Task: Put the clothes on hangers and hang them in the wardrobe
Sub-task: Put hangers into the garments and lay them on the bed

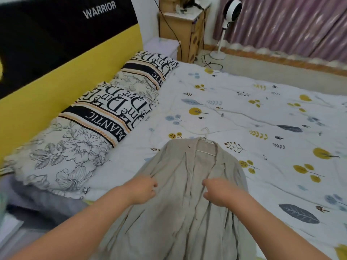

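A: Where was the garment?

B: The beige shirt point(180, 212) lay spread on the bed cover point(262, 119), its collar end pointing away from the person and its lower part running out of the bottom of the view. A white hanger point(206, 145) sat inside the shirt's neck, its hook lying on the cover just beyond the collar.

A: And the hands?

B: Both were on the shirt's front, below the hanger. The left hand point(144, 189) had its fingers curled round a fold of the shirt's left panel. The right hand point(218, 193) pinched the fabric by the front opening, fingers bent tight on the cloth.

A: What lay around the shirt?

B: To the left of the shirt, two patterned pillows point(97, 119) lined up against a yellow and black headboard point(47, 59) bearing the word WARRIOR. Well beyond the shirt's collar stood a wooden bedside cabinet point(185, 34) with cables hanging over it, and beside that a white standing fan point(229, 21). Pinkish curtains point(291, 25) hung behind the fan, far from the shirt.
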